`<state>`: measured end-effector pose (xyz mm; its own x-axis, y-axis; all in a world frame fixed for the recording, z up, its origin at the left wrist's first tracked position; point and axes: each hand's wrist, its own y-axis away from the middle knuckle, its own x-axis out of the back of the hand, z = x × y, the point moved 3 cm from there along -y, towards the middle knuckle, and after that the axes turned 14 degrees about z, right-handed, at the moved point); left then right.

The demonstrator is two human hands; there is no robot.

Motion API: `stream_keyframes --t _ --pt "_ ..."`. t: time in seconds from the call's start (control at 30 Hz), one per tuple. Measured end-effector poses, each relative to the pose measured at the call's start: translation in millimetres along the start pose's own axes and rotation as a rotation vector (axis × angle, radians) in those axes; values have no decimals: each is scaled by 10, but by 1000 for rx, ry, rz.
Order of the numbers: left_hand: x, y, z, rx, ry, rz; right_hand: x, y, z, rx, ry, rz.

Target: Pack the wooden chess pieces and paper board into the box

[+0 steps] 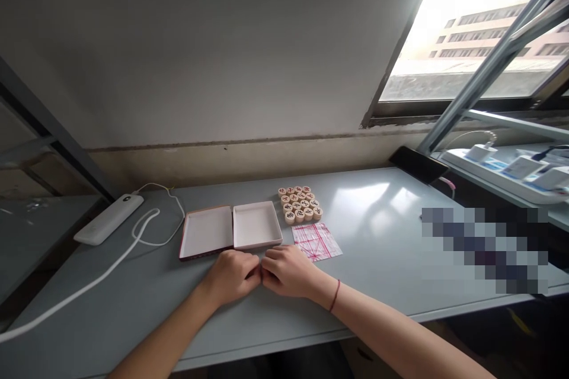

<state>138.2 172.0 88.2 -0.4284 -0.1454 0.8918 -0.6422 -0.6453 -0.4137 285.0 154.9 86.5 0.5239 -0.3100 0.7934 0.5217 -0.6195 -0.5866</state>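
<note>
My left hand point(233, 275) and my right hand point(288, 272) rest on the grey desk, both with curled fingers, knuckles meeting or nearly so. Nothing shows in either one. Just beyond them lie two shallow box halves, a dark-red-edged one point(207, 230) on the left and a white-walled one point(256, 223) on the right; both are bare inside. Several round wooden Chinese chess pieces point(301, 204) stand grouped in a block of rows, with characters facing up. Between that block and my right hand is a creased sheet with red grid lines point(317, 241), partly behind the hand.
On the left sit a white power bank point(109, 219) and a white cable point(102, 275) running across the desk point(368, 260). A pixelated patch point(484, 251) covers something at the right. Beyond it, a power strip point(498, 174) holds plugs beside a metal frame point(480, 59).
</note>
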Motion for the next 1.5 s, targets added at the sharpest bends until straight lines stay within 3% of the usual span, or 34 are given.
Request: stream_keyframes --t 0.83,1.5 --pt "-6 -34 24 107 -25 1 84 -40 126 -174 -40 -25" --pt "27 -62 30 176 2 -26 126 -41 139 -202 -83 -23"
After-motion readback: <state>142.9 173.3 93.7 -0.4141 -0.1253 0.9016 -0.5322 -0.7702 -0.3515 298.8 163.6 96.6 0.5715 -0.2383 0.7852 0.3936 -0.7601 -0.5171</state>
